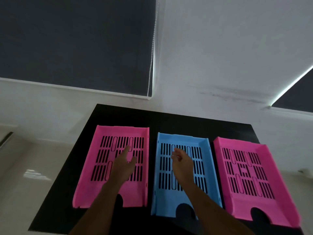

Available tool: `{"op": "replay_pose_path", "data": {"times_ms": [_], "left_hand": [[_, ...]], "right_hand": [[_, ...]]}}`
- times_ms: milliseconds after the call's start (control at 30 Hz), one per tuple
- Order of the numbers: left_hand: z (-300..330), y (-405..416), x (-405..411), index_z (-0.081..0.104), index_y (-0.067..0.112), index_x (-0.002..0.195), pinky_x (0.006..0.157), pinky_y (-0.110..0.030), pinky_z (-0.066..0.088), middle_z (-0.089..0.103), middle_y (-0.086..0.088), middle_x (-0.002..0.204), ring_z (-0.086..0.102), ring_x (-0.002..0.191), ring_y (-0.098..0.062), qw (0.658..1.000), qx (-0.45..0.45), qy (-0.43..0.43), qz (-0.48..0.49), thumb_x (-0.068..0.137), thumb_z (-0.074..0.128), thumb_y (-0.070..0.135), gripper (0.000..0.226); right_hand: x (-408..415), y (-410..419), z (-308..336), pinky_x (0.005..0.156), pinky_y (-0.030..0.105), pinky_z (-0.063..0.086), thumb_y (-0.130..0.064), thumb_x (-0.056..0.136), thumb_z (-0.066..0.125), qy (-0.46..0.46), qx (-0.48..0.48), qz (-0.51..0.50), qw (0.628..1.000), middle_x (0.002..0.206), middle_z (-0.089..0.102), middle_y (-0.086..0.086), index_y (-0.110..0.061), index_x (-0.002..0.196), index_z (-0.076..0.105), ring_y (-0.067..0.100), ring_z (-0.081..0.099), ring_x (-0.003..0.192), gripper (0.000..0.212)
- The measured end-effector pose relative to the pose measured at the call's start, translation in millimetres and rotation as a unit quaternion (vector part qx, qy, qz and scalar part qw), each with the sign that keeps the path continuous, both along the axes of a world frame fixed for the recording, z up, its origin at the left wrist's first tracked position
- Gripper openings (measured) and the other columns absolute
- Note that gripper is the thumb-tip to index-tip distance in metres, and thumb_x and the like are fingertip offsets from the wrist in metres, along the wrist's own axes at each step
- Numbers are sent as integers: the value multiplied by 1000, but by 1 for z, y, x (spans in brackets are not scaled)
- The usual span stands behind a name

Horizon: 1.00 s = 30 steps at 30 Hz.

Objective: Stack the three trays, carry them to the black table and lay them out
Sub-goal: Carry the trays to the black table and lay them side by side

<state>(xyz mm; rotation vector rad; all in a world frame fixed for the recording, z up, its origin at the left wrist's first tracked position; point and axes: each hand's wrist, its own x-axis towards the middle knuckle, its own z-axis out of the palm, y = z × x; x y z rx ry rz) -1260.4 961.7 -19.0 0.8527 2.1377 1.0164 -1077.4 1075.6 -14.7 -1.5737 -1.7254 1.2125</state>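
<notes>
Trays: pink (94, 189), blue (211, 189), pink (277, 207) side by side on table (128, 116).
Hands: my left (124, 164) and right (182, 162) spread, empty.
Care: I'd square the gaps evenly.

— What does the person wear on the arms?

— Nothing that shows. Both forearms come in bare from the lower edge, with no sleeve or cuff in view.

— And the hands?

— The left hand (124, 164) and the right hand (182, 164) are bare too, with no gloves. I can make out no ring, watch or band on either wrist, though the picture is dim and a little blurred.

— The fingers (126, 150)?

— Slim and uncovered; the nails are too blurred to tell.
</notes>
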Motion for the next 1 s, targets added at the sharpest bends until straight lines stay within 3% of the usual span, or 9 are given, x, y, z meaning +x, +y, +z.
{"op": "replay_pose_path", "data": {"times_ms": [67,100,200,300,367,467,767,867,1000], "left_hand": [[-4,14,24,12,19,158,115,-35,29,14,-6,166,33,145,-26,999,-13,-20,-30,97,56,32,77],[-8,20,35,5,20,158,119,-44,19,0,-4,168,15,151,-27,999,-19,-32,-35,95,59,36,85],[-20,33,64,-11,21,157,120,-48,13,-16,-1,166,2,152,-26,995,-26,-81,-54,90,65,39,103],[-35,34,87,-18,17,155,121,-43,10,-20,-3,165,-2,153,-25,993,-39,-67,-84,88,71,26,112],[-42,32,95,-19,17,154,118,-37,11,-18,-4,165,-1,152,-26,994,-38,-53,-83,89,69,12,109],[-47,28,104,-14,18,155,111,-29,10,-8,-3,167,8,152,-26,996,-27,-36,-75,92,59,-1,98],[-54,32,122,13,22,155,116,-36,20,21,-4,163,27,147,-28,999,-8,13,-28,95,51,-3,75],[-54,34,126,16,23,155,117,-39,22,23,-4,162,27,147,-28,1000,-10,4,-14,95,51,-2,73],[-56,36,127,17,21,155,117,-40,22,23,-5,163,26,147,-28,1000,-13,5,-11,95,51,-1,72]], "right_hand": [[31,10,-1,92,31,56,-10,100,55,-31,13,-42,999,123,69,5,-9,131,62,18,67,108,32],[47,14,-1,87,28,55,-9,100,53,-42,18,-64,997,119,68,4,-8,128,63,19,67,106,29],[98,20,-11,63,27,59,-12,97,56,-89,33,-112,989,96,67,3,-14,107,63,20,71,85,12],[142,25,-30,75,47,63,-31,87,65,-166,51,-149,973,102,64,4,-19,106,59,24,67,93,24],[161,28,-36,97,58,54,-39,85,71,-243,55,-144,958,126,61,15,-10,127,55,33,60,115,53],[177,23,-39,116,56,36,-40,90,70,-192,-38,-118,974,163,25,17,-5,158,20,38,34,147,91],[189,37,-51,121,46,24,-34,99,59,-139,-49,-9,989,169,16,9,-13,162,7,29,22,154,85],[189,40,-55,120,48,29,-32,101,53,-120,-42,10,992,167,23,9,-15,162,6,28,31,150,79],[188,46,-59,106,44,52,-27,102,50,-101,-45,30,993,153,47,15,-15,161,13,14,57,121,71]]}}
